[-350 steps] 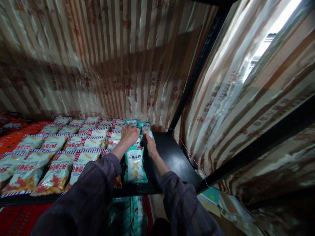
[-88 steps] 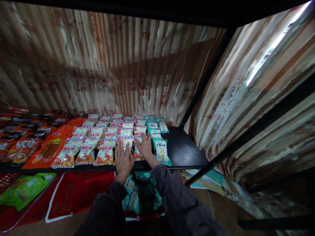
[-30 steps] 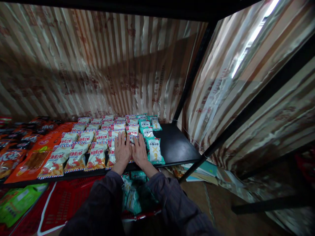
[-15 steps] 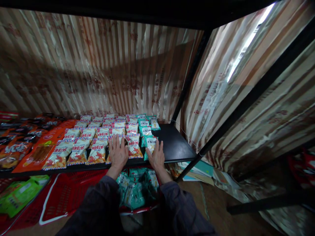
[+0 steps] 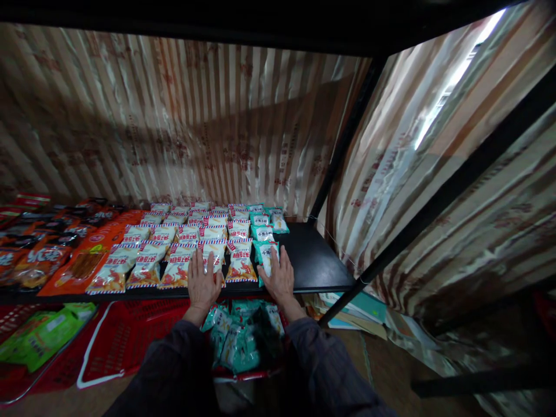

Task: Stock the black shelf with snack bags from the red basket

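My right hand [image 5: 278,275] lies over the front teal snack bag [image 5: 266,255], fingers stretched out and partly covering it. That bag is at the near end of a column of teal bags [image 5: 261,220] on the black shelf. My left hand [image 5: 202,284] rests with extended fingers on a white and orange snack bag [image 5: 211,252] in the front row, gripping nothing. Between my hands stands another white and orange bag [image 5: 241,260]. Several more such bags [image 5: 145,263] are lined up in rows to the left.
Beneath the shelf [image 5: 321,272] sits a red basket [image 5: 247,377] of teal bags. Left of it are another red basket [image 5: 125,336] and green packets [image 5: 43,336]. Orange packs [image 5: 82,260] lie at the shelf's left. A black post [image 5: 365,278] slants at the right.
The view has shifted slightly, so the shelf and bags appear a little farther right. My left hand has slid a little left relative to the bags; my right hand stays at the front teal bag.
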Demonstrator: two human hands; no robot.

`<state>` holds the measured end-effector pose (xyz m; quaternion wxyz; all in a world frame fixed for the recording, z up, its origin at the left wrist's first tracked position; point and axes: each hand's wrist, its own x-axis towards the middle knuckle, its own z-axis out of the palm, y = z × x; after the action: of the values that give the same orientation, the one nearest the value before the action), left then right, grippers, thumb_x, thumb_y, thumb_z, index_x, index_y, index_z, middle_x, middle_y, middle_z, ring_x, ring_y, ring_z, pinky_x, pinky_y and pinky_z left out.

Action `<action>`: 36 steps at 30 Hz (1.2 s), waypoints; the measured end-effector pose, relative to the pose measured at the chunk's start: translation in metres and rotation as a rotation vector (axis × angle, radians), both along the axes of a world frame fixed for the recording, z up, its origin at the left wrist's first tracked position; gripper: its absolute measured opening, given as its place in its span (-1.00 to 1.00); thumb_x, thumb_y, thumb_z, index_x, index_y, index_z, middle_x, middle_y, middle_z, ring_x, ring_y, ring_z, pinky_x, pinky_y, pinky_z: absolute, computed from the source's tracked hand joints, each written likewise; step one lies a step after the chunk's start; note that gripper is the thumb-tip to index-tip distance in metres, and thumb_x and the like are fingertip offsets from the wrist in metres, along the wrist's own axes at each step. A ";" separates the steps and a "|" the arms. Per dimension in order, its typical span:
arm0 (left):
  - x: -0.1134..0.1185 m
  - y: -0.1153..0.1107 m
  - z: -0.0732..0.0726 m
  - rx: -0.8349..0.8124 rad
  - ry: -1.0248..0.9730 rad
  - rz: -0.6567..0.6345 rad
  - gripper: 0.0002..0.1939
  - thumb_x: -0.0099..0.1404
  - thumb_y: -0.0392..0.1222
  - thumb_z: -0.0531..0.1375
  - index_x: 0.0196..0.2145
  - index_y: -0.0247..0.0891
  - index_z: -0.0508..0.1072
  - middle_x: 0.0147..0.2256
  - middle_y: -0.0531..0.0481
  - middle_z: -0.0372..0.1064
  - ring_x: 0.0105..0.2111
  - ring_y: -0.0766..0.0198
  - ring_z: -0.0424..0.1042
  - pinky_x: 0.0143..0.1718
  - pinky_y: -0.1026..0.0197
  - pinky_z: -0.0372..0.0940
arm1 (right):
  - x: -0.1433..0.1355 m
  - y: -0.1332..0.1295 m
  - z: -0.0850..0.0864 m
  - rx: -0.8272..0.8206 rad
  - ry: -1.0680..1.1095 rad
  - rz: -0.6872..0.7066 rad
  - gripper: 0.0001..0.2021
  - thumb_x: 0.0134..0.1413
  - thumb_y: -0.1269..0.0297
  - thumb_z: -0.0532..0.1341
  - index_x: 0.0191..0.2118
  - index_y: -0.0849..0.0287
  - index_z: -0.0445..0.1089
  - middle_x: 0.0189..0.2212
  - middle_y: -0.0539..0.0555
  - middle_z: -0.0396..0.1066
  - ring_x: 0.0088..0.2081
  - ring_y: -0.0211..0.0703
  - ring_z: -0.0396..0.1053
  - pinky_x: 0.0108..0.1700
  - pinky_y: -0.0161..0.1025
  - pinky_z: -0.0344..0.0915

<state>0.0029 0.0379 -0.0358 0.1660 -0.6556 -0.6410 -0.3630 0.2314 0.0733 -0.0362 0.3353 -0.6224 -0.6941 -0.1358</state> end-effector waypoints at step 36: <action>0.005 -0.008 -0.011 -0.035 -0.010 0.021 -0.43 0.28 -0.18 0.02 0.22 -0.36 0.09 0.31 -0.31 -0.24 0.31 -0.04 -0.30 0.20 -0.18 -0.04 | -0.002 -0.003 -0.009 -0.052 0.094 0.038 -0.42 0.19 0.06 -0.01 0.25 0.25 0.03 0.27 0.37 -0.13 0.17 0.20 0.11 0.03 0.06 0.23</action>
<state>0.0074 0.0302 -0.0464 0.1552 -0.6499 -0.6548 -0.3534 0.2294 0.0705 -0.0456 0.3537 -0.6234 -0.6925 -0.0822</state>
